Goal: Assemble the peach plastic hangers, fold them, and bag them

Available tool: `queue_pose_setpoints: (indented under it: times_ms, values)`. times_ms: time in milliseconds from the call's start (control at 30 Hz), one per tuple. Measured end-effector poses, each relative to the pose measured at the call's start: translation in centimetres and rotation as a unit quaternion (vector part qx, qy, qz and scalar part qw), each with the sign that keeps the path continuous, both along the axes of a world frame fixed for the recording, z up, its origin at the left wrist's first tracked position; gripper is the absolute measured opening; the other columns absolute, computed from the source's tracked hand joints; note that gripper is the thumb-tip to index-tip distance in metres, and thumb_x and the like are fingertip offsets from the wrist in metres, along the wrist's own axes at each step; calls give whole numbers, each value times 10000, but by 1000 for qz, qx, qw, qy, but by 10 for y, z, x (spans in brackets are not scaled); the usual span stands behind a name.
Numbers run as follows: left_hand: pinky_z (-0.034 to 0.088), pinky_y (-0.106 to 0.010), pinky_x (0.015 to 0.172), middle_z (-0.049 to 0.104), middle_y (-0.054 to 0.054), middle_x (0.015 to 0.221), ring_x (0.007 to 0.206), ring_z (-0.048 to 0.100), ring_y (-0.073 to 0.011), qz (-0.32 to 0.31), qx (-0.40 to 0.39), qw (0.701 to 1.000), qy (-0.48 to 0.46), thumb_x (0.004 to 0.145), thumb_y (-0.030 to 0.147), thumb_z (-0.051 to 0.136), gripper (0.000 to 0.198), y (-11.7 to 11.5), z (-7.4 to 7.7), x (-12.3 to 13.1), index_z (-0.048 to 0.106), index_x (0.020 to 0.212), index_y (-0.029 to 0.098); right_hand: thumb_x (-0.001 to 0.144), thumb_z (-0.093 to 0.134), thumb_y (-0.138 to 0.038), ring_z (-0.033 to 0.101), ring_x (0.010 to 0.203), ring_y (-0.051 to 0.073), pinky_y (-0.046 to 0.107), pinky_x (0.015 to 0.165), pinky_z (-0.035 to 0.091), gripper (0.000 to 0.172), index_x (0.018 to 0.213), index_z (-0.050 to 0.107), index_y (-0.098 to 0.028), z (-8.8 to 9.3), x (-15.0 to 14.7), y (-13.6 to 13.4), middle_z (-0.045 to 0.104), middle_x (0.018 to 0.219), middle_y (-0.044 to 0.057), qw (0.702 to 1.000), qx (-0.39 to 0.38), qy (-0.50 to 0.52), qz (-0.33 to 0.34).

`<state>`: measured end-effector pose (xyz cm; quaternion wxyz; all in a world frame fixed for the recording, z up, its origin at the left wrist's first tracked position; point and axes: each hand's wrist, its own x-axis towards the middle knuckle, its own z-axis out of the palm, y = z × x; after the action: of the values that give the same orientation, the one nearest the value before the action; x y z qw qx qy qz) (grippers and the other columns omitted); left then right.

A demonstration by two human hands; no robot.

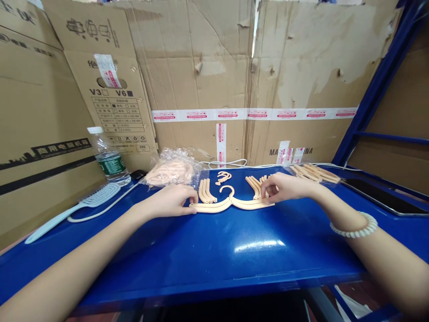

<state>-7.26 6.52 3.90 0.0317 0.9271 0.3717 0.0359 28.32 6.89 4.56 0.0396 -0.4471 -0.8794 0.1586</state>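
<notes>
While the hanger [231,201] lies flat on the desk [201,250], your left hand [176,200] pinches one end, apparently to steady it — your right hand [283,186] curls by the other, its grip unclear.

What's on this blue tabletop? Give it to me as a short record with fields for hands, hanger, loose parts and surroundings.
Left hand: pinches the left end of the clothes hanger
Right hand: at the hanger's right arm; contact unclear
Hanger: beige, lying flat, hook away from the person
Loose parts: curved hanger arms, small hooks
Left side: bagged beige parts, water bottle, vented hairbrush
Far right: smartphone
</notes>
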Motion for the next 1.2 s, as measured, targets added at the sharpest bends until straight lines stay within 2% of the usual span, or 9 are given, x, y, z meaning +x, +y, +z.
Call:
queue_pose_setpoints:
  times_ms: [133, 467, 567, 667, 733, 933, 1200]
  values:
    - [395, -245, 602, 670, -15, 870, 708, 592, -157, -6, -6, 1000, -7, 807, 304, 586, 140, 0, 1, 1, 664, 867, 203, 679, 712, -376, 591, 620, 155, 241, 555, 404, 256, 826, 707, -167, -4, 1, 2, 656, 676, 12, 1000, 4, -15, -2]
    - [379, -234, 601, 668, -10, 861, 712, 586, -150, -13, -13, 1000, -9, 820, 301, 603, 133, 1, 0, 1, 667, 884, 204, 688, 700, -306, 590, 621, 153, 236, 545, 397, 197, 819, 672, -162, -4, 0, 1, 646, 680, 9, 999, 14, -35, -17]
    - [372, -234, 588, 672, -8, 837, 689, 585, -152, -7, -15, 1000, -6, 820, 390, 629, 202, -1, 1, 2, 673, 872, 200, 689, 704, -323, 586, 621, 148, 232, 547, 395, 212, 818, 670, -158, -5, 1, 2, 641, 681, 9, 999, 12, -27, -13]
    - [372, -241, 578, 674, -23, 793, 681, 591, -167, 13, 10, 1000, -18, 858, 485, 575, 317, -1, 0, 3, 679, 869, 186, 708, 691, -371, 572, 609, 143, 233, 545, 390, 251, 838, 670, -158, -3, 2, 2, 633, 675, 9, 1000, 12, -9, -10]
    - [383, -246, 590, 678, -31, 795, 691, 598, -172, 11, 40, 999, -35, 905, 431, 518, 297, 1, -2, 3, 681, 898, 184, 745, 649, -374, 553, 586, 135, 234, 532, 377, 239, 848, 663, -159, -2, 2, 2, 624, 660, 7, 999, 25, 3, -20]
    - [463, -282, 750, 690, -40, 951, 864, 637, -186, -69, 107, 988, -84, 918, 211, 461, 219, 12, -14, -1, 667, 995, 207, 779, 558, -294, 487, 536, 118, 238, 514, 340, 158, 793, 644, -162, -5, 0, 6, 596, 625, 3, 993, 98, 18, -57]
    - [483, -292, 871, 685, -23, 1098, 1002, 642, -184, -87, 75, 990, -84, 905, 127, 480, 259, 16, -22, -1, 657, 1065, 227, 809, 529, -305, 531, 561, 137, 247, 551, 367, 181, 807, 640, -162, -18, -4, 18, 611, 622, 15, 982, 158, 76, -68]
